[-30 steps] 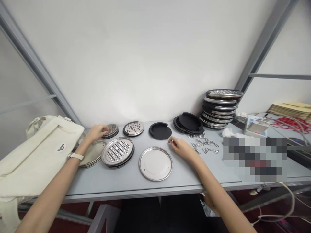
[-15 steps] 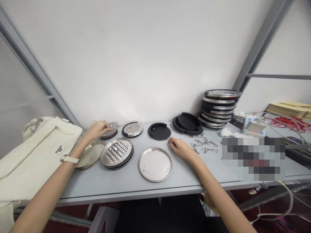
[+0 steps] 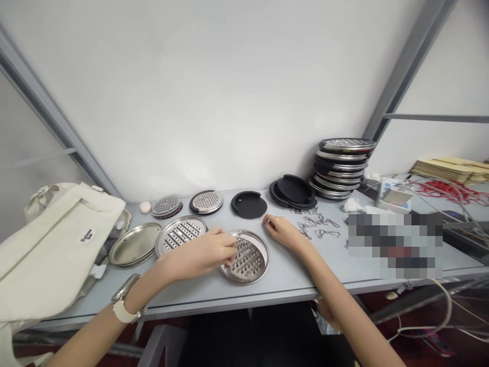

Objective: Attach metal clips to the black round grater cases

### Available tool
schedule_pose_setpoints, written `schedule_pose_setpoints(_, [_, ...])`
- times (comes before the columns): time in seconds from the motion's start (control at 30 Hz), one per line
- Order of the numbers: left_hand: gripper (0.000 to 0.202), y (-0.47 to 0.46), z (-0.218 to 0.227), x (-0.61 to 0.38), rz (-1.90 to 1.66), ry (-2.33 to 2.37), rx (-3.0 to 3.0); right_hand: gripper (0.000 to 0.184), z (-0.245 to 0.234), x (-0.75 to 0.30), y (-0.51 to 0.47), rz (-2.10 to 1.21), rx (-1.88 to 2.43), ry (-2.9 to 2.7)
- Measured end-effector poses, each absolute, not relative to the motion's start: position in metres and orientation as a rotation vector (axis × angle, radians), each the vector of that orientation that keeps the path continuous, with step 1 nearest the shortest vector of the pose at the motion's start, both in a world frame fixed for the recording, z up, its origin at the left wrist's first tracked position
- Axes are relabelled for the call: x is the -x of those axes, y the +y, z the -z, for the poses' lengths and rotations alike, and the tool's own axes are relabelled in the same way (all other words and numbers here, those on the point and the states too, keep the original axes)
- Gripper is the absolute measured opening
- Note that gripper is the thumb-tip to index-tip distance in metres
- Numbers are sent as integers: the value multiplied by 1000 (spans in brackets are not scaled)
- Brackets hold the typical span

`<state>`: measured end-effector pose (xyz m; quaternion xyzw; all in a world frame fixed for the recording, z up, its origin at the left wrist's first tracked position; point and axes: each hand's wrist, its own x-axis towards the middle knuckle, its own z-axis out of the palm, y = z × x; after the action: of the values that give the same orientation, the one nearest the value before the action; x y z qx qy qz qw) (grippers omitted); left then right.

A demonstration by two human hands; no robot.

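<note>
My left hand [image 3: 204,251] pinches the edge of a thin round grater disc [image 3: 250,262], which lies tilted over a shallow metal tray [image 3: 264,243] with a raised rim. My right hand [image 3: 281,230] rests on the table just right of that tray, its fingers curled closed with nothing visible in them. Partly behind my left hand is a larger round grater [image 3: 179,232]. Beyond it stand a small stack of grater discs [image 3: 167,205], a black-edged grater [image 3: 207,202] and a black round holder [image 3: 250,205].
Plain metal trays [image 3: 136,242] are stacked on the left beside a cream bag [image 3: 57,244]. Black holders [image 3: 294,191] and a tall stack of graters [image 3: 340,168] stand at the back right. Loose wire clips [image 3: 319,224] lie before them. A blurred patch covers the right side.
My left hand has come from the small disc stack to the metal tray, carrying a grater disc. A round pale object now shows beside the stack. My right hand stays in place.
</note>
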<state>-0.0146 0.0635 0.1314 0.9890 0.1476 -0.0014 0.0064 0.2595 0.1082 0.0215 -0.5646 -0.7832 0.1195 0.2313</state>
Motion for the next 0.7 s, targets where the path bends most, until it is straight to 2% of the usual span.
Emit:
schedule_pose_setpoints(0.13, [19, 58, -115, 10, -82, 466, -3032, 22, -21, -258, 108, -333, 1546, -2158])
schedule_pose_setpoints(0.33, [14, 50, -81, 12, -316, 710, -2949, 21, -23, -258, 108, -342, 1530, -2149])
schedule_pose_setpoints(0.57, [24, 34, -28, 24, -829, 1125, -2698, 17, -24, -258, 107, -366, 1488, -2123])
schedule_pose_setpoints(0.7, [27, 35, -13, 35, -959, 1193, -2615, 18, -27, -253, 104, -427, 1407, -2107])
